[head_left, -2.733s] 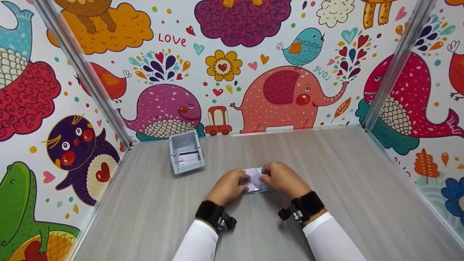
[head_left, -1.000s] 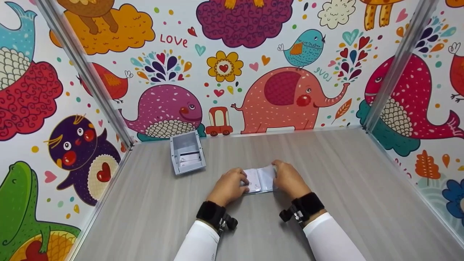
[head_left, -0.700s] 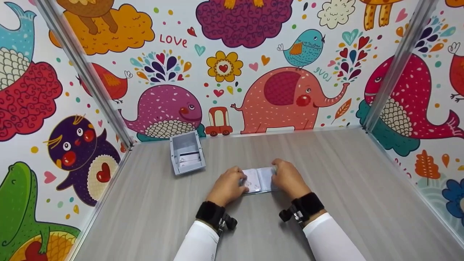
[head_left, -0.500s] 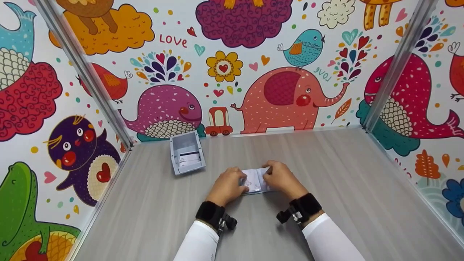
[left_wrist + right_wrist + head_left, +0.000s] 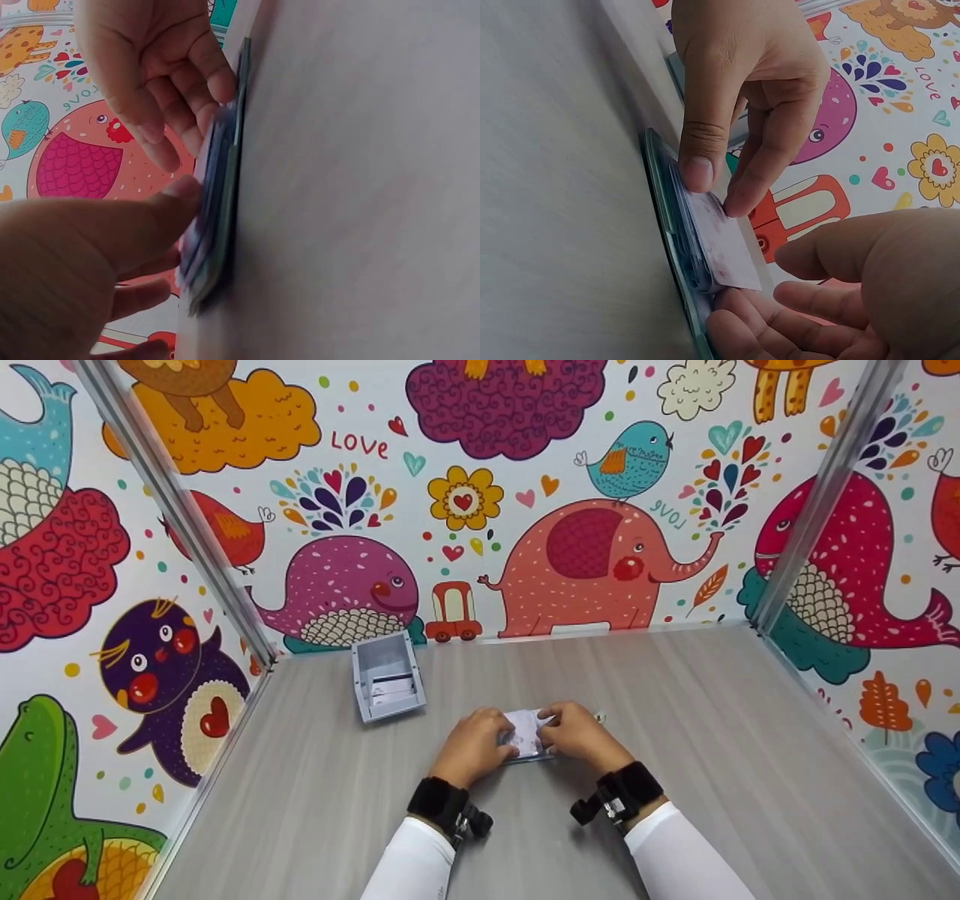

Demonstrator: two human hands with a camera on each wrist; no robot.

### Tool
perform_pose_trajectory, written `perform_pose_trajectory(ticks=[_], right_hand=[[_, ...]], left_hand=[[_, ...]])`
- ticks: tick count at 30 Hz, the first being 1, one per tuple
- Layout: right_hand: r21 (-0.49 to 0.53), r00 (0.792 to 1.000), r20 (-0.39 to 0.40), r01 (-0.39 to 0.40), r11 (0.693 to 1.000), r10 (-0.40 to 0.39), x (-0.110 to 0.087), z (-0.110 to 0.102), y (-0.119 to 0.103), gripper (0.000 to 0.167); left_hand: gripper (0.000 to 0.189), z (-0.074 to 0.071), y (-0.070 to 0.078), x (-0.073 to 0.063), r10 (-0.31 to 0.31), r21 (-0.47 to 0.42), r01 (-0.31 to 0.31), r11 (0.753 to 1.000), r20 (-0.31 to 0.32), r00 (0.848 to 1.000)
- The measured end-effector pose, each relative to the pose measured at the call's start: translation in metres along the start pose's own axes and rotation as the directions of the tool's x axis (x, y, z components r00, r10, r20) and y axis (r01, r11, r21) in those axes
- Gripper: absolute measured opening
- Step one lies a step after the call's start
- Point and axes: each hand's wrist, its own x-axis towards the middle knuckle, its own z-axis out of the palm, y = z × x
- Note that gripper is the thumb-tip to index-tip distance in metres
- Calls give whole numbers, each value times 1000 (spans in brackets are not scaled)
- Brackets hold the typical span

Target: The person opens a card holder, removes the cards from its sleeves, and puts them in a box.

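Note:
A card holder (image 5: 527, 731) with clear sleeves lies spread on the table between both hands. A pale card with faint pink print (image 5: 718, 236) shows on its left-hand stack of sleeves. My left hand (image 5: 469, 746) holds that side, thumb (image 5: 700, 174) on the near edge and a finger at the far edge. My right hand (image 5: 581, 733) is over the right-hand side. Its fingertips (image 5: 727, 309) touch the holder along the sleeve edge, while its thumb stands apart from the card. Most of the right cover is hidden under this hand; a small pale bit (image 5: 600, 718) shows beyond it.
A grey open-topped box (image 5: 360, 690) with pale cards (image 5: 394, 690) in it stands at the back left. Printed walls with cartoon animals enclose the wood-patterned table (image 5: 697, 697) at the back and sides.
The right hand first moved right, uncovering a clear sleeve, then came back left to the middle of the holder. The left hand has stayed on the left side.

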Motion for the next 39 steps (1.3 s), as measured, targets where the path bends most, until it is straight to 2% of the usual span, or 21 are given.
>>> perform_pose_trajectory(ticks=[3,9,15,30,39], right_hand=[[-1,1000,-14,-4,1000,4,0,1,-1,43],[-75,996,-82,21,997,-27,2,5,1,44],[-76,992,-96,74,994,-81,4,5,4,48],[7,998,-57,-7,1000,7,3,2,3,51],[25,995,-89,-43,999,45,3,12,0,30]], left_hand=[[29,2,-1,0,14,2,-13,1000,-10,1000],[27,4,1,0,13,12,-13,1000,-18,1000],[29,3,4,0,-27,0,27,1000,6,1000],[29,4,6,2,-59,-22,61,998,52,997],[25,4,7,0,-28,-7,28,1000,13,1000]])
